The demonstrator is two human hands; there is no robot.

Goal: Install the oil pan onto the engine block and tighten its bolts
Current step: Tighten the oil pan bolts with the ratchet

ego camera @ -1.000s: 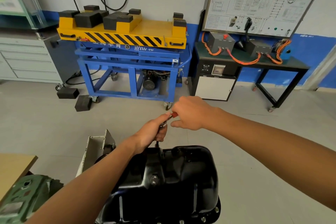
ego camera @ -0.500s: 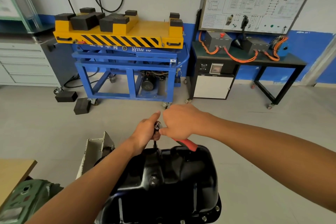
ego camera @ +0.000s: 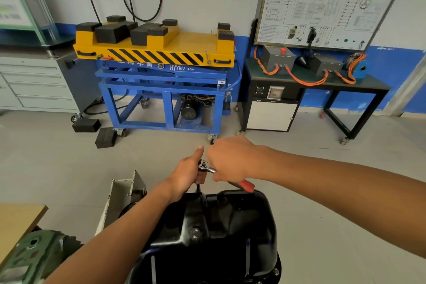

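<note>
Oil pan (ego camera: 230, 233), black and shiny, sits low in the middle of your view, right under your arms. Its deep, bumpy side faces up. Small bolts (ego camera: 276, 272) show along its flat rim at the bottom right. What the pan sits on is mostly hidden.

Your left hand (ego camera: 186, 173) is at the far edge of the pan. Its fingers curl round the thin black bar (ego camera: 197, 188) that goes down from the ratchet wrench (ego camera: 205, 166) to the pan's far rim. Its thumb points up. Your right hand (ego camera: 232, 161) is just beside it, with the fingers wrapped tight round the wrench handle. The red end (ego camera: 245, 185) of the handle pokes out under that hand, above the pan's far edge. The silver head of the wrench shows between your two hands.

A white metal bracket (ego camera: 122, 196) stands left of the pan. A green metal part (ego camera: 34, 253) and the corner of a wooden surface (ego camera: 18, 221) are at the bottom left.

Across the grey floor stands a blue cart (ego camera: 161, 99) with a yellow top and black blocks (ego camera: 110, 32) on it. Two more blocks lie on the floor by its left wheel. Right of the cart, a black surface (ego camera: 345, 85) holds grey boxes and orange wires (ego camera: 309, 79), with a white drawing board (ego camera: 322, 7) behind. Grey drawers (ego camera: 34, 85) are far left.
</note>
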